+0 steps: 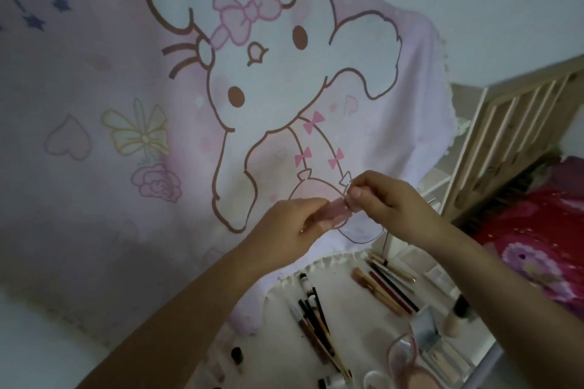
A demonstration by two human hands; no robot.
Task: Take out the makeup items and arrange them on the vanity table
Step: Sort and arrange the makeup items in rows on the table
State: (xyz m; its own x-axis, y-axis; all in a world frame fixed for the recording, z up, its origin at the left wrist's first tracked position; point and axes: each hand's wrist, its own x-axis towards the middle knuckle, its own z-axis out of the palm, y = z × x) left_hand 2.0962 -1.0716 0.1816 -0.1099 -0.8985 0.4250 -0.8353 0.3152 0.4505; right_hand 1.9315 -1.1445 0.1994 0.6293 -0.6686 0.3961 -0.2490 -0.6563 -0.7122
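Two hands, the left (295, 224) and the right (384, 199), share one small pink tube (336, 214) between them. Down on the white surface (350, 309) I count two loose bunches of slim pencils and brushes: a left bunch (316, 328) of roughly six, too overlapped to count exactly, and a right bunch (387, 283) of about six more. There is one small dark bottle (237, 355), one pink-rimmed round mirror (407, 360), one white round pot (374, 380) and one pale open compact (425, 325). One cartoon-print pink cloth (221, 104) hangs behind, and one wooden bed frame (512, 123) stands at the right.
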